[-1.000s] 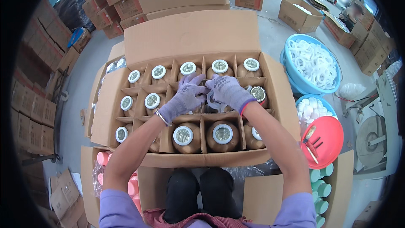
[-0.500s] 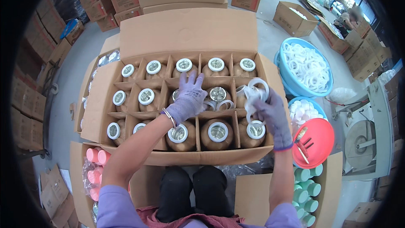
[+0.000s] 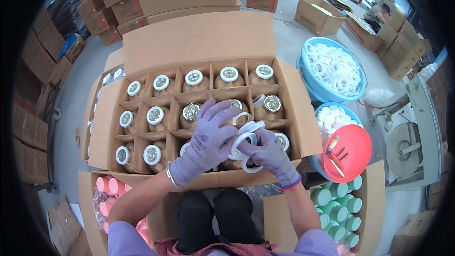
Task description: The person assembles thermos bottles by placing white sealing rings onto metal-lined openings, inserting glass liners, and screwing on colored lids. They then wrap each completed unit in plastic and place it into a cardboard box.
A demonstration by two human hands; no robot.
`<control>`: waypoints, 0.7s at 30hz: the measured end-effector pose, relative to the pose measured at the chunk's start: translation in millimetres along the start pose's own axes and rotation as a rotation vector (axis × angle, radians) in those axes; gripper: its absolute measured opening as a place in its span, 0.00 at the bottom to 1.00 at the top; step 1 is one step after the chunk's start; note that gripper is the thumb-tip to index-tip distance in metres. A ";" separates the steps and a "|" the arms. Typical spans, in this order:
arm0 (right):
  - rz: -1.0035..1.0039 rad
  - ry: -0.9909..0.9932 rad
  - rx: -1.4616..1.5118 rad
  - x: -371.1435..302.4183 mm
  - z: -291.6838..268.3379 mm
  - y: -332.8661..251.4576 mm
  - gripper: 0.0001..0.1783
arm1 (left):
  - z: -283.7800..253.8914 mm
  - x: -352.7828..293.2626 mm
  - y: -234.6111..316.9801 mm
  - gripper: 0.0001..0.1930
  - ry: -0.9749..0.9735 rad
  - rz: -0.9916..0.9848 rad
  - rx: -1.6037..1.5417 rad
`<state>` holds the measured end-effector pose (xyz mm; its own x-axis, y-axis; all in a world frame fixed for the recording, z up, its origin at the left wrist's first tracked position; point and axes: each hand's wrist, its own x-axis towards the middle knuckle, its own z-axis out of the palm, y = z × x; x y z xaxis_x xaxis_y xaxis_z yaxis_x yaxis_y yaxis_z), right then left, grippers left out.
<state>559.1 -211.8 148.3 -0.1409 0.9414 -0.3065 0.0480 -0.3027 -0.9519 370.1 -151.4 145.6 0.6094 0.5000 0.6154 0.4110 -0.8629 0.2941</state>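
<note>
Presently I'm logging: right grip (image 3: 271,155) clutching white rings (image 3: 251,127); left grip (image 3: 208,137), hold unclear; slackening could be dropping some toward six o'clock.

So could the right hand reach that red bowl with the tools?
Probably yes: the red bowl is on the right hand's side, and only the box flap seems between them. White rings fill its grip, though, so grabbing might be tricky.

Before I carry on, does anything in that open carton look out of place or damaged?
One thing: at the middle row's right end, a loose white ring sits beside the bare-necked brown bottle, whereas the ringed bottle directly behind has one around its neck. I see no spill or breakage.
</note>
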 end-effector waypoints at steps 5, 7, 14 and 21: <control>-0.009 -0.074 0.087 1.3 -16.7 -9.2 0.19 | 2.8 6.7 -3.7 0.18 -0.123 -0.039 -0.255; -0.152 -0.033 0.305 6.8 -40.0 -1.8 0.19 | 1.5 12.4 5.8 0.21 -0.136 -0.045 -0.256; -0.258 0.664 -0.339 110.2 -259.3 -49.7 0.28 | -39.2 -5.1 -30.5 0.21 -0.091 -0.534 -0.294; 0.132 0.793 -1.371 171.9 -398.7 -66.1 0.33 | -33.0 -30.7 -67.0 0.18 -0.233 -0.361 0.203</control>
<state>925.9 29.4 159.6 0.4444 0.8887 0.1127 0.8958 -0.4400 -0.0622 301.5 -111.3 131.2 0.5297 0.7883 0.3130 0.7345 -0.6109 0.2954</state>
